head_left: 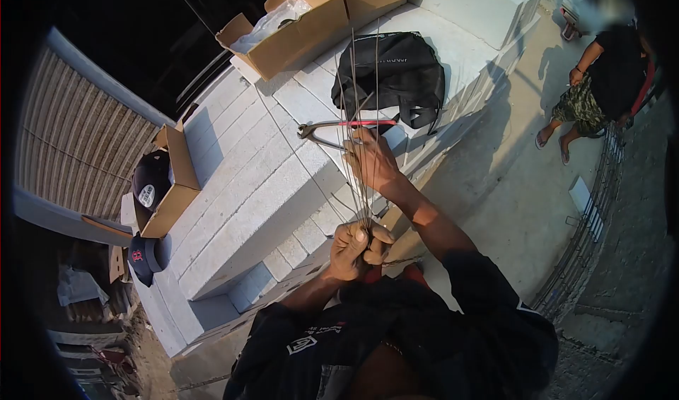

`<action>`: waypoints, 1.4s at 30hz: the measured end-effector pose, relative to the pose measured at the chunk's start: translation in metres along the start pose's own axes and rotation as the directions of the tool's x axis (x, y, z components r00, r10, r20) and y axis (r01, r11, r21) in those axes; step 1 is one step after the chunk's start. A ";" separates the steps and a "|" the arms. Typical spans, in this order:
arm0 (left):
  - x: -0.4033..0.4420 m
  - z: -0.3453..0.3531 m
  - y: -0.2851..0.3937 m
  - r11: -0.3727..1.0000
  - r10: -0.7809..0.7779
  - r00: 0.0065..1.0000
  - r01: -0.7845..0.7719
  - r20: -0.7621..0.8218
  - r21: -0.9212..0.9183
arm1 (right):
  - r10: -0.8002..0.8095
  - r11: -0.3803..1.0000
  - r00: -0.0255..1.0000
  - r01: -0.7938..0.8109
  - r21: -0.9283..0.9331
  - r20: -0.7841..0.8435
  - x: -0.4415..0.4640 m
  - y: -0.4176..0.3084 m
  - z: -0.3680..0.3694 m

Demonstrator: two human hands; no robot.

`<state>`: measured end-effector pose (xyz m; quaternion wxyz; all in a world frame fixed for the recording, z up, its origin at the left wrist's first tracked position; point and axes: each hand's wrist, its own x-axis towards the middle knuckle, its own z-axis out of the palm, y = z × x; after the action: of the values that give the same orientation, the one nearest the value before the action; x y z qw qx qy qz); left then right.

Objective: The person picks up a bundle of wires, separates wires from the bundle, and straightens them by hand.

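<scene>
A bundle of thin wires (364,195) stands upright in front of my body, its strands spreading apart toward the top. Low on the bundle, my left hand (350,248) is closed round the wires. Higher up, my right hand (371,161) has its fingers curled at the strands; whether it grips any of them is hard to tell. Just beyond the right hand, pincers (329,125) with a red handle lie on the white blocks (240,202). A black backpack (389,74) rests on the blocks behind the wires.
Open cardboard boxes (304,36) sit at the back of the blocks. Another box (177,188) and dark caps (143,255) are at the left. A person (601,82) stands on the right, near a long steel rebar frame (583,248) on the ground.
</scene>
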<state>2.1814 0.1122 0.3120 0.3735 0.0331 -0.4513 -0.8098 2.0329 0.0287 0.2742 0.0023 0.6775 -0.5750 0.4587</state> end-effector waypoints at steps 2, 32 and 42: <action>0.032 -0.004 -0.006 0.995 -0.087 0.995 0.089 0.053 -0.036 | -0.047 0.994 0.989 0.061 0.091 -0.140 -0.006 0.015 -0.010; 0.161 0.105 -0.245 0.786 -0.525 0.651 0.617 0.548 0.019 | 0.471 0.503 0.283 -0.864 -0.008 -0.835 -0.279 -0.019 -0.160; 0.172 0.167 -0.297 0.580 -0.679 0.375 0.801 0.632 0.148 | 0.511 0.383 0.079 -0.912 0.145 -0.856 -0.301 -0.044 -0.204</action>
<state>1.8217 0.2139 0.2354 -0.2033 -0.0742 -0.4073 -0.8873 1.9660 0.3853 0.2276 0.1782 -0.0251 -0.8481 0.4984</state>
